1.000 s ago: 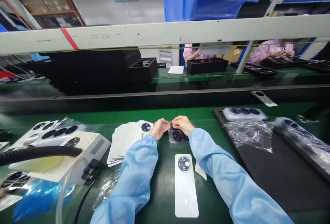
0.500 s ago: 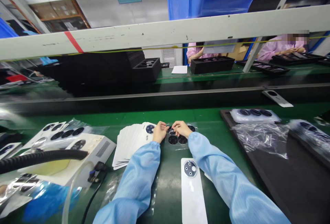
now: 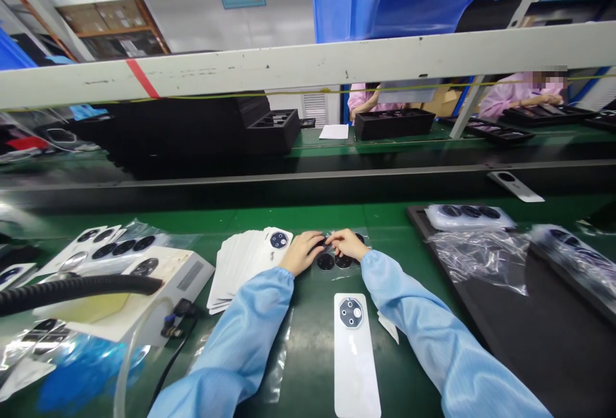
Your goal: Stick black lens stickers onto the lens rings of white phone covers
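A clear plastic sheet (image 3: 332,275) bearing several round black camera lens covers (image 3: 325,262) lies on the green bench. My left hand (image 3: 302,253) rests over the sheet's left side, its fingers stretched out flat and partly hiding the far covers. From the other side my right hand (image 3: 348,244) reaches in, fingers bent down and apart, the tips touching the sheet. Nearer to me is a white phone back panel (image 3: 357,360) with a round camera ring at its top. A fanned stack of white panels (image 3: 240,267) sits just left of my left hand.
A white machine (image 3: 187,280) with a black hose (image 3: 86,291) stands at left. On the right lies a black tray (image 3: 543,334) with crumpled clear wrap (image 3: 481,256) and bagged lens parts (image 3: 469,216). Behind the conveyor edge, people in pink sit by black boxes (image 3: 394,124).
My hands have gone from pinching fingertips close together above the sheet to lying lower on it. The left hand has flattened out. A small white slip by my right sleeve shows more.
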